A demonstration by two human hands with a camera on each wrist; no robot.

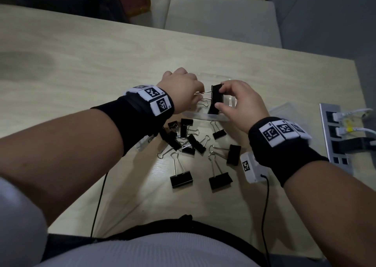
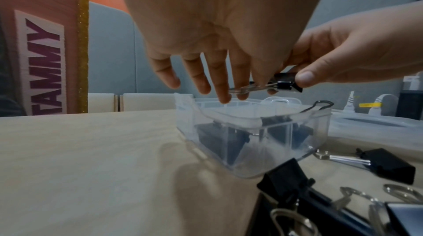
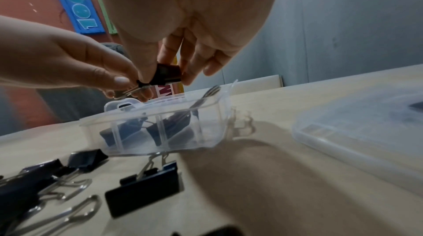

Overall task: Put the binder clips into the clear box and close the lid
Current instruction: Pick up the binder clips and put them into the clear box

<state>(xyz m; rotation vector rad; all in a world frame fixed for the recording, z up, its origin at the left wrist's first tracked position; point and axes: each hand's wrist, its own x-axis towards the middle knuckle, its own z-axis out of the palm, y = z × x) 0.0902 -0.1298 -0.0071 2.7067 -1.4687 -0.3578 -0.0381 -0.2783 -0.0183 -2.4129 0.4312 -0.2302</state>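
Clip held in both hands above the open clear box (image 2: 251, 131).

Left hand (image 1: 183, 87) pinches the wire handles; right hand (image 1: 242, 104) clamps thumb and fingers on the black body of the binder clip (image 1: 216, 100). Advised: fold handles flat, lower into a free compartment. Loose clips (image 1: 200, 157) lie near; lid (image 3: 366, 140) lies apart. Legible: "TAMMY" sign (image 2: 43, 66), "COOL" sign (image 3: 77, 6).
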